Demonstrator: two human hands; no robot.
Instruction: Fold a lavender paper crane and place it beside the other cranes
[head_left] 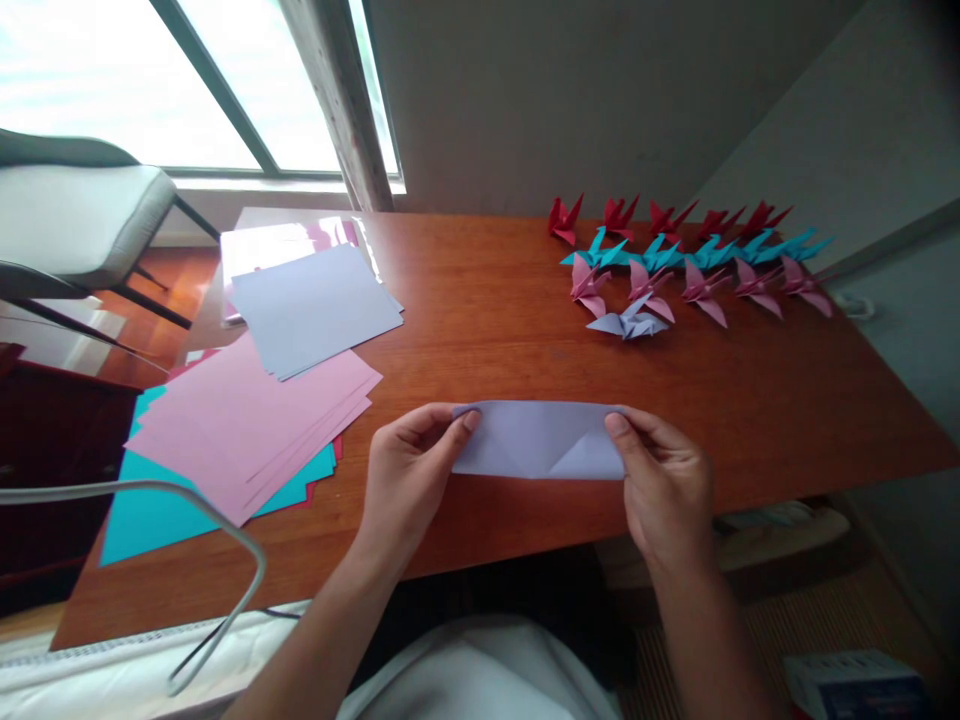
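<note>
A lavender sheet of origami paper (536, 440), folded into a long rectangle with crease lines across it, is stretched between my two hands above the table's front edge. My left hand (412, 470) pinches its left end, thumb on top. At the right end, my right hand (664, 475) holds it the same way, thumb over the upper corner. One lavender paper crane (630, 322) sits beyond my right hand, in front of rows of pink cranes (705, 290), blue cranes (656, 255) and red cranes (619, 216).
On the left of the wooden table (480, 300) lie lavender sheets (315, 305), pink sheets (255, 420) and blue sheets (150, 510), overlapping. A grey curved tube (259, 560) crosses the lower left. A chair (82, 220) stands by the window.
</note>
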